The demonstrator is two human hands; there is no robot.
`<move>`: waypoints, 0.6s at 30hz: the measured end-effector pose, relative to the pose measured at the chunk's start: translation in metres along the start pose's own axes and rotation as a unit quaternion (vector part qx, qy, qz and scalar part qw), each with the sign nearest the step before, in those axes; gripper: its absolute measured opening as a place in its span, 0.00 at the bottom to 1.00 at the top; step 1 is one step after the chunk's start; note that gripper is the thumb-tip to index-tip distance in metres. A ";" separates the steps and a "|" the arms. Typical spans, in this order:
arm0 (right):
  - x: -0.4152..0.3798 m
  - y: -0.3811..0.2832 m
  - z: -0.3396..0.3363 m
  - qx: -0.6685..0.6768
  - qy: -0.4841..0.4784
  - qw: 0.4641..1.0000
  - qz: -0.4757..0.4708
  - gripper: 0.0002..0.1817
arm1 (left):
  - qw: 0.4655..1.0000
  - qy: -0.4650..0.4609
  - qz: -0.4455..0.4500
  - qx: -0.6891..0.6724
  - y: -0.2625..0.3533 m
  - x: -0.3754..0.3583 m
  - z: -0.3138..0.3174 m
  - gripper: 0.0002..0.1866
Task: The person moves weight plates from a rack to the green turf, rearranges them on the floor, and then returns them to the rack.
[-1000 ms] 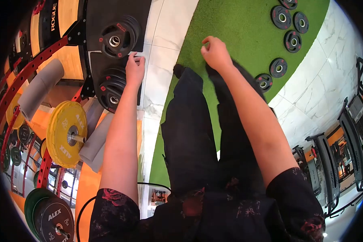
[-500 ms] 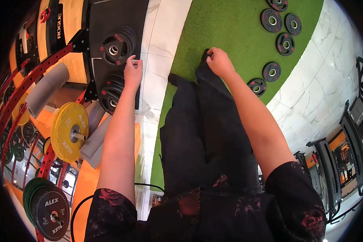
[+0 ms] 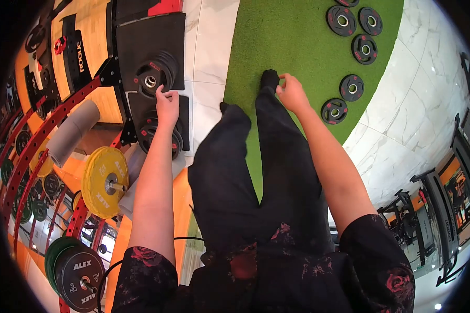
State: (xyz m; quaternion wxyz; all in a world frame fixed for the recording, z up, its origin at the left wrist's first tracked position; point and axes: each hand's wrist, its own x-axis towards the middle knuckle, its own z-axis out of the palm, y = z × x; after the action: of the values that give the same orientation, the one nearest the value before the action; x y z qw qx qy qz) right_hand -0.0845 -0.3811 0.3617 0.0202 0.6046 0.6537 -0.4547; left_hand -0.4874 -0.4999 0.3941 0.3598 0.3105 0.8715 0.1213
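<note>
My left hand point(image 3: 167, 109) is held out in front, its fingers loosely bent and apart with nothing between them. In the view it overlaps the lower edge of a stack of black weight plates point(image 3: 156, 70), but seems to hang in the air well above it. A second stack of black plates point(image 3: 149, 129) lies just below, partly hidden by my left forearm. On the other side, my right hand point(image 3: 293, 95) hovers beside my dark shoe point(image 3: 269, 79), thumb and finger slightly parted and holding nothing. My legs in black trousers point(image 3: 284, 141) are apart on green turf point(image 3: 297, 31).
Several black plates point(image 3: 352, 87) lie on the turf to the right. On the left stand a red rack point(image 3: 49, 130), a yellow plate point(image 3: 105, 182) on a bar, and black plates point(image 3: 81, 281). Gym machines point(image 3: 438, 208) line the far right, beyond marble tiles point(image 3: 391, 141).
My legs have moved apart in a step. The left hand has dropped slightly lower in view; the right has shifted right and down, away from the shoe. The plates on the turf sit farther left.
</note>
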 end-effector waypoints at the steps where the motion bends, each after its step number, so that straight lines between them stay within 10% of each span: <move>1: -0.004 -0.001 -0.004 -0.006 -0.004 1.000 0.020 0.21 | 1.000 0.004 0.000 -0.003 -0.001 0.004 0.001 0.36; 18: 0.024 -0.100 0.101 -0.069 0.086 0.993 0.053 0.28 | 0.996 -0.016 0.070 -0.057 -0.063 0.081 0.015 0.34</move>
State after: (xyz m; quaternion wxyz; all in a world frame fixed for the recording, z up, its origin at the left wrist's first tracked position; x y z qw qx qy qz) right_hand -0.2247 -0.4104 0.3454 0.0295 0.6721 0.6500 -0.3534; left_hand -0.5496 -0.4981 0.3112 0.3809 0.3516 0.8337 0.1904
